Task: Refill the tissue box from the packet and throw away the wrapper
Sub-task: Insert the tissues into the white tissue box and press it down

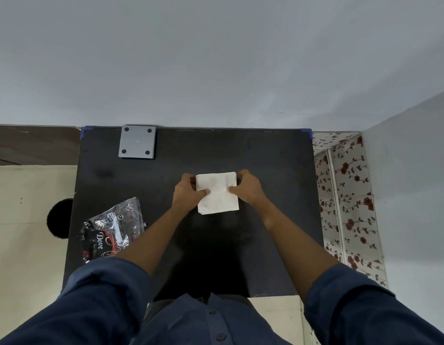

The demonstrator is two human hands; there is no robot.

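A white stack of tissues (218, 192) is held over the middle of the black table (273, 170). My left hand (187, 192) grips its left edge and my right hand (248, 189) grips its right edge, thumbs pressed on top. The empty clear and black plastic wrapper (114, 230) lies crumpled on the table at the left, near my left forearm. A grey square plate with four dark corner dots (137, 142) lies at the table's far left edge; I cannot tell whether it is part of the tissue box.
A round dark bin opening (60, 219) shows just left of the table, beside a cream surface. A floral cloth (347, 207) hangs along the table's right side. A pale wall stands right behind the table.
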